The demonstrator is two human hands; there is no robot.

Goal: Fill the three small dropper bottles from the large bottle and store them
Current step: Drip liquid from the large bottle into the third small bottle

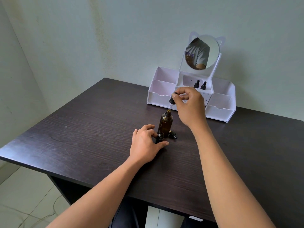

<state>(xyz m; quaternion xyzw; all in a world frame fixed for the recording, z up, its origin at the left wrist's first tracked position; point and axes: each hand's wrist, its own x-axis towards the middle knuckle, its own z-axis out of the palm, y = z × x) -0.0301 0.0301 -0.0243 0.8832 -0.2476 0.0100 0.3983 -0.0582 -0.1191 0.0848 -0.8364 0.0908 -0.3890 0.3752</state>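
A large amber bottle (165, 123) stands open in the middle of the dark table (85, 129). My right hand (189, 104) pinches a black dropper (172, 100) by its bulb, the glass tip just at the large bottle's mouth. My left hand (146, 143) holds a small open dropper bottle (160, 137) upright on the table, right in front of the large one. A black cap (173, 134) lies beside the large bottle's base. Two capped small dropper bottles (199, 84) stand in the middle compartment of the white organizer (162, 89).
The white organizer with a cat-ear mirror (202, 51) stands at the table's back right, against the wall. The table's left edge and near edge drop to a tiled floor (24, 195).
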